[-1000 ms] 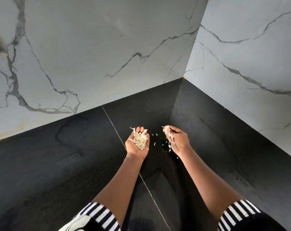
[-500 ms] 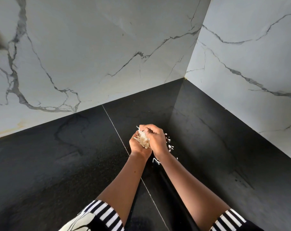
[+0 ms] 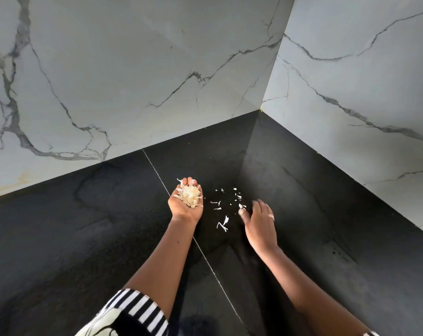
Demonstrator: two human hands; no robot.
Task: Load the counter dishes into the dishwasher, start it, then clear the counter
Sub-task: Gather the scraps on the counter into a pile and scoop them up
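My left hand [image 3: 185, 207] is turned palm up above the black counter [image 3: 84, 226], cupping a heap of pale peel scraps [image 3: 190, 195]. Several more loose scraps [image 3: 226, 207] lie scattered on the counter just right of it. My right hand [image 3: 260, 220] hovers palm down at the right edge of those scraps, fingers spread and relaxed, holding nothing; its thumb is next to one scrap. No dishes or dishwasher are in view.
White marble-patterned walls [image 3: 133, 81] meet in a corner [image 3: 261, 110] behind the counter, closing it off at the back and the right. A thin seam [image 3: 157, 173] runs diagonally across the black surface under my left arm.
My right hand, which was pressed over the left palm half a second ago, has pulled away to the right and opened. The left hand still carries the heap of scraps.
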